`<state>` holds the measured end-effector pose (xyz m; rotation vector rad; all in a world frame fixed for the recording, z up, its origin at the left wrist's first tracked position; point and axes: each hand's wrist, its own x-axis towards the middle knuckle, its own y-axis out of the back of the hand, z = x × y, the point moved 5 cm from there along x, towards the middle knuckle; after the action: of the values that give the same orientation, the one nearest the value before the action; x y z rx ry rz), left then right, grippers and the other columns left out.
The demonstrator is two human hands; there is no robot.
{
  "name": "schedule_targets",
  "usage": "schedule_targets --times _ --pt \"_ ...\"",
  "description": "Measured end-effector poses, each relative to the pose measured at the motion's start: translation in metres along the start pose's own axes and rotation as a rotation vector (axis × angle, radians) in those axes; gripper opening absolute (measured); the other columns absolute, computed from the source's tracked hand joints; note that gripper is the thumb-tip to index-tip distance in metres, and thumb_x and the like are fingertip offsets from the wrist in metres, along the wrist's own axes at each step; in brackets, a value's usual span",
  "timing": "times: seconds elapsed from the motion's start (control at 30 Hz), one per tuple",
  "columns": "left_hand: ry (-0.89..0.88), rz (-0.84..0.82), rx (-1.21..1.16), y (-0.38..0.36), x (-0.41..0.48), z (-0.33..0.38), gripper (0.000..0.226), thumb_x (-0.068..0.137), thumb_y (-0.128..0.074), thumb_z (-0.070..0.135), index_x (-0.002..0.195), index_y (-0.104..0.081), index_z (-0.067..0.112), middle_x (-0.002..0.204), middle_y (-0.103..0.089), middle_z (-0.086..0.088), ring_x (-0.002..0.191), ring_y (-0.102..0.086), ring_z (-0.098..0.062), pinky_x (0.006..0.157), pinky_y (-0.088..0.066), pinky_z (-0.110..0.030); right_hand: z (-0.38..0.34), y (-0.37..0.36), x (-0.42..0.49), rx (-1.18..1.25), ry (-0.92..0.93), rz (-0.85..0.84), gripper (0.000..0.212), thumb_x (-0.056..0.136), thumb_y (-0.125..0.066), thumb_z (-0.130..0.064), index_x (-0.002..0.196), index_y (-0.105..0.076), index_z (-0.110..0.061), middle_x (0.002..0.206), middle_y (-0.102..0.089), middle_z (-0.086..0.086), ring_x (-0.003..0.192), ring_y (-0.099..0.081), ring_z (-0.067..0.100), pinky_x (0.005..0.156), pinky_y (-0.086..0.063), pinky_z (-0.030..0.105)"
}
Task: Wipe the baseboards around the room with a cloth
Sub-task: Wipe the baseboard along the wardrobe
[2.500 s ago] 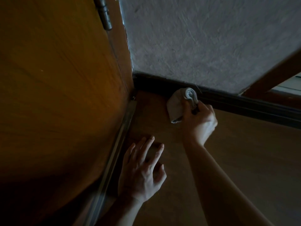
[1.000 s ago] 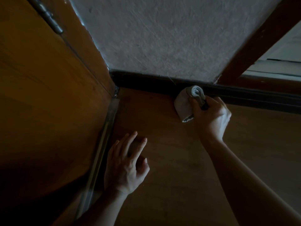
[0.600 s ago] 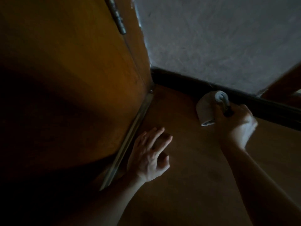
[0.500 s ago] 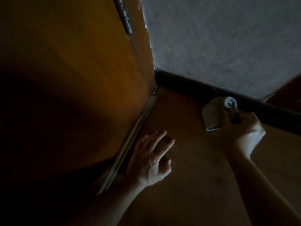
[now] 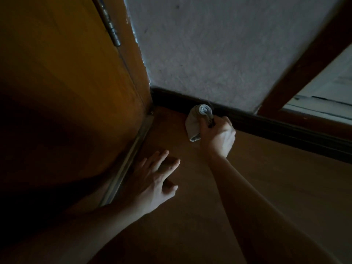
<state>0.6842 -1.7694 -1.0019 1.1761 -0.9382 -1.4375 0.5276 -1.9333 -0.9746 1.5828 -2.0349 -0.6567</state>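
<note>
A dark baseboard (image 5: 276,128) runs along the foot of a grey textured wall (image 5: 219,54), from the corner by the door out to the right. My right hand (image 5: 219,136) grips a bunched grey cloth (image 5: 198,121), whose rolled top end is pressed against the baseboard a little right of the corner. My left hand (image 5: 156,180) rests on the brown floor with its fingers spread, next to the door's lower edge.
A wooden door (image 5: 66,92) with a metal hinge (image 5: 111,29) fills the left side, and a metal strip (image 5: 127,162) runs along its bottom. A dark wooden post (image 5: 304,60) leans up at right, with a pale surface (image 5: 327,88) behind it. The room is dim.
The cloth and my right hand have stayed on the same stretch of baseboard near the corner while the view swung. My left hand has kept its place on the floor.
</note>
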Motion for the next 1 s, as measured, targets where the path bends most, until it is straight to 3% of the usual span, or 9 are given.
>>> schedule_targets --times 0.1,0.2,0.4,0.53,0.67,0.8,1.0 --pt "0.012 -0.189 0.040 0.006 0.003 0.002 0.081 0.089 -0.057 0.066 0.154 -0.009 0.056 0.168 0.010 0.012 0.155 0.005 -0.016 0.124 -0.016 -0.049 0.001 0.002 0.002 -0.009 -0.003 -0.046 0.026 0.087 -0.068 -0.038 0.084 -0.069 -0.012 0.089 -0.059 0.001 0.078 -0.058 0.026 0.063 -0.036 0.030" --pt "0.040 -0.256 0.096 0.016 0.006 0.010 0.082 0.090 -0.050 0.070 0.153 0.000 0.056 0.166 0.019 0.013 0.154 0.012 -0.017 0.125 -0.010 -0.046 0.022 0.029 0.004 -0.028 -0.022 0.007 0.026 0.087 -0.068 -0.039 0.090 -0.072 -0.013 0.094 -0.063 0.004 0.083 -0.061 0.028 0.066 -0.038 0.030" --pt "-0.001 -0.160 0.095 0.005 0.009 0.030 0.083 0.080 -0.029 0.080 0.156 -0.011 0.050 0.169 0.003 0.007 0.155 -0.003 -0.019 0.123 -0.013 -0.048 0.067 0.084 0.008 -0.068 -0.033 0.141 0.030 0.087 -0.069 -0.039 0.083 -0.070 -0.008 0.087 -0.064 0.008 0.077 -0.061 0.031 0.063 -0.038 0.032" --pt "-0.148 -0.087 0.137 0.004 0.014 0.054 0.083 0.083 -0.041 0.074 0.157 -0.022 0.042 0.167 -0.019 0.002 0.149 -0.029 -0.021 0.118 -0.027 -0.046 0.055 0.078 0.008 -0.081 -0.060 0.111 0.027 0.088 -0.068 -0.038 0.090 -0.073 -0.011 0.096 -0.065 0.008 0.086 -0.063 0.030 0.068 -0.037 0.030" --pt "-0.198 -0.093 0.143 -0.002 0.020 0.070 0.081 0.084 -0.031 0.076 0.157 -0.007 0.049 0.169 -0.006 0.007 0.154 -0.015 -0.017 0.122 -0.015 -0.043 0.040 0.067 0.010 -0.072 -0.015 0.029 0.024 0.086 -0.070 -0.037 0.093 -0.074 -0.014 0.099 -0.066 0.005 0.086 -0.062 0.026 0.067 -0.035 0.028" --pt "-0.246 -0.151 0.171 -0.004 0.026 0.080 0.079 0.087 -0.034 0.077 0.154 -0.002 0.053 0.169 0.006 0.010 0.155 -0.002 -0.015 0.123 -0.010 -0.047 0.064 0.089 0.011 -0.100 -0.069 0.094 0.027 0.088 -0.068 -0.039 0.092 -0.072 -0.012 0.096 -0.064 0.004 0.084 -0.062 0.027 0.066 -0.037 0.029" --pt "-0.235 -0.147 0.180 -0.006 0.027 0.081 0.078 0.080 -0.024 0.080 0.152 -0.020 0.052 0.168 -0.014 0.008 0.153 -0.020 -0.018 0.118 -0.022 -0.051 0.052 0.080 0.011 -0.095 -0.066 0.055 0.024 0.088 -0.069 -0.037 0.095 -0.074 -0.014 0.099 -0.064 0.002 0.084 -0.061 0.023 0.067 -0.035 0.027"
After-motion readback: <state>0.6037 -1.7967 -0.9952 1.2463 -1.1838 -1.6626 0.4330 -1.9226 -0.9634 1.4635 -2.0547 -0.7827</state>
